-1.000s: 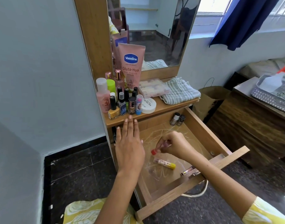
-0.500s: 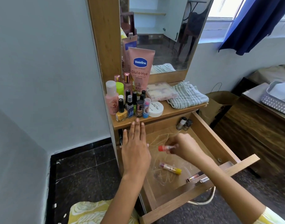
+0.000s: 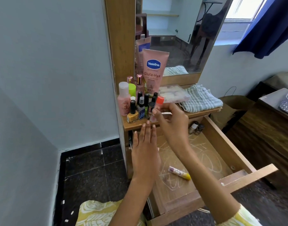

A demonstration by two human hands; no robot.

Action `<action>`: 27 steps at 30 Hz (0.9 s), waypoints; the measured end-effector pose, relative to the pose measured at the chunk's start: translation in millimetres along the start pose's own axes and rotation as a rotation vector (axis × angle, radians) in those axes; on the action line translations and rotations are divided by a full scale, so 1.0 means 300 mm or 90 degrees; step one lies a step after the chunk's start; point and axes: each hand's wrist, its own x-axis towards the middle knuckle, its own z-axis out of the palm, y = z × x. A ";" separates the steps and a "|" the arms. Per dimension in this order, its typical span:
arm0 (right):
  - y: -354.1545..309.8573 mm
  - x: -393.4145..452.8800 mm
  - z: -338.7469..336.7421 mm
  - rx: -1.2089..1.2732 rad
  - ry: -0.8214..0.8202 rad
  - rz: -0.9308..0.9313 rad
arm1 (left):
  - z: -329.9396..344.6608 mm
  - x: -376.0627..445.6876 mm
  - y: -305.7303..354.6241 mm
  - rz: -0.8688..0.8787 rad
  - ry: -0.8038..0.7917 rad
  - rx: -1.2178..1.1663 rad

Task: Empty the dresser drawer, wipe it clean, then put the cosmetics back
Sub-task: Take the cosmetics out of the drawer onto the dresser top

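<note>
Three small things are lying or standing in the open drawer (image 3: 221, 144) at this moment: a yellow-capped tube (image 3: 179, 172) lying flat on the scribbled floor of it, and two little bottles (image 3: 196, 127) standing upright in the far corner. The right hand (image 3: 171, 118) is reaching over the tabletop (image 3: 203, 111) with its grip pinching a red-capped tube (image 3: 157, 108), holding it upright, cap up, just beside the crowd of nail polish bottles (image 3: 140, 106), probably so it can be stood among them without knocking any over. The left hand (image 3: 145, 150) is hovering flat over the drawer's left side, fingers spread and holding nothing, fingertips near the tabletop's front edge. A tall pink lotion tube (image 3: 154, 70) is leaning against the mirror (image 3: 189, 38) behind the bottles, and a folded striped cloth (image 3: 202, 98) is lying to the right, likely kept ready for the wiping. Judging by what remains inside, the emptying step is nearly finished but not yet done.
</note>
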 end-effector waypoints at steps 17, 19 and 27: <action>0.035 -0.004 0.128 -0.143 0.015 -0.062 | 0.002 -0.040 -0.039 -0.039 0.027 0.006; 0.040 -0.005 0.126 -0.138 0.009 -0.052 | 0.006 -0.040 -0.043 -0.037 0.034 0.010; 0.044 -0.013 0.104 -0.143 -0.015 -0.033 | 0.017 -0.043 -0.046 -0.050 0.027 0.065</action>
